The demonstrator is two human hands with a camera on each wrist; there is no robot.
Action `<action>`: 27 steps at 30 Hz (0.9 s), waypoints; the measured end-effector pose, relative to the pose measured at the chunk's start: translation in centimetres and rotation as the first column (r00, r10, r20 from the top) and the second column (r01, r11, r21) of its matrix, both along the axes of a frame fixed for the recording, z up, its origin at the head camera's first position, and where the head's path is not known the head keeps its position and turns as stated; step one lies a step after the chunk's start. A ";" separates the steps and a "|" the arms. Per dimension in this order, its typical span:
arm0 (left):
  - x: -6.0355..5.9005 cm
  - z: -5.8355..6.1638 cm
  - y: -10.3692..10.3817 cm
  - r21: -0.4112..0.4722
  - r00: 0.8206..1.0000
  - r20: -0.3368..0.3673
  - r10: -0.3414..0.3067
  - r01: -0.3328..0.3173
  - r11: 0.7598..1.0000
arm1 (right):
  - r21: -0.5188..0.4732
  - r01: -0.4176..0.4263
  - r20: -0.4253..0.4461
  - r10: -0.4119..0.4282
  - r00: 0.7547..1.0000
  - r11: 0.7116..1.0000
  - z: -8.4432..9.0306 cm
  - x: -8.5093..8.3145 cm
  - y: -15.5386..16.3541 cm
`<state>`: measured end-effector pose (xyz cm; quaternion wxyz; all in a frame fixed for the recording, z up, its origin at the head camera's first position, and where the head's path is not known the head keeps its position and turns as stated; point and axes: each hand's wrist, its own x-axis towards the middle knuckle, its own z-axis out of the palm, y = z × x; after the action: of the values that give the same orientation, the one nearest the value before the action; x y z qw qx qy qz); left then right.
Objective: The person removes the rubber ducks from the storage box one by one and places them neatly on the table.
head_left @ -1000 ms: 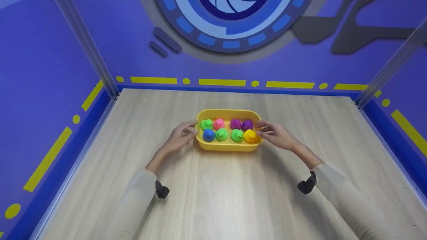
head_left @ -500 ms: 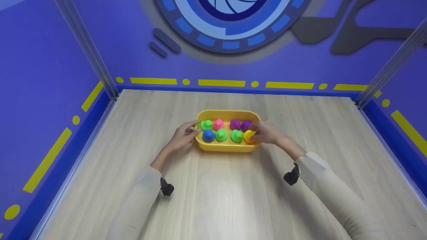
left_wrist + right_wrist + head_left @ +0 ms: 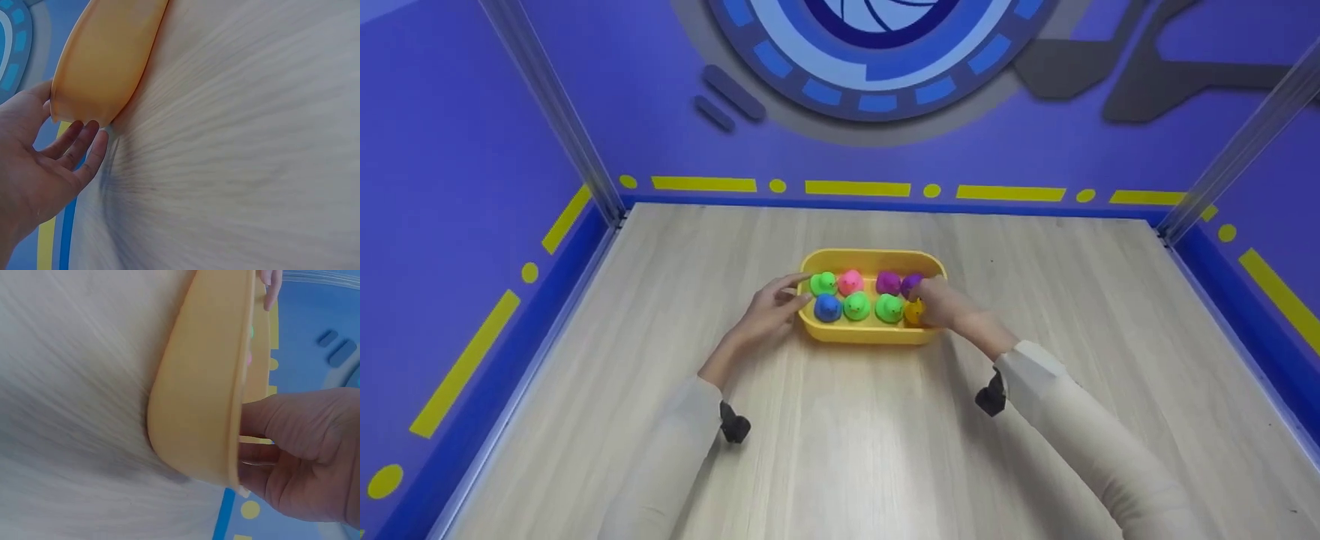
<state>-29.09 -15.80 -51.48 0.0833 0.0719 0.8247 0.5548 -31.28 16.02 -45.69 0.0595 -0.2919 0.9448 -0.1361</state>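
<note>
My right hand (image 3: 949,306) reaches into the tray (image 3: 870,334), fingers curled round the yellow duck (image 3: 913,312) at its right end. My left hand (image 3: 771,309) rests open against the tray's left end. Seven other ducks sit inside.

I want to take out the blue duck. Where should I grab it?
Pinch the blue duck by its raised head, coming straight down from above. Its body sits low in the tray, with the tray wall in front, a green duck beside it and the left hand at that end.
</note>
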 end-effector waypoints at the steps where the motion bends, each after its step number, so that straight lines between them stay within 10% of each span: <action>1: 0.0 -0.1 0.0 0.003 1.000 0.005 -0.001 0.001 1.000 | -0.013 0.001 -0.002 -0.001 1.000 1.000 -0.2 0.0 -0.1; 9: 0.0 -0.3 0.0 0.012 1.000 0.001 -0.003 0.003 1.000 | -0.068 -0.022 -0.098 0.015 0.995 0.997 -1.8 -0.2 -0.4; 27: 0.1 -0.2 0.0 0.029 1.000 0.028 0.000 -0.001 1.000 | -0.079 0.110 -0.025 -0.112 0.993 0.991 -2.6 -0.3 -1.4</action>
<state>-29.00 -15.79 -51.65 0.0936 0.0652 0.8154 0.5675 -31.56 14.66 -48.24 0.0268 -0.2429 0.9544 -0.1715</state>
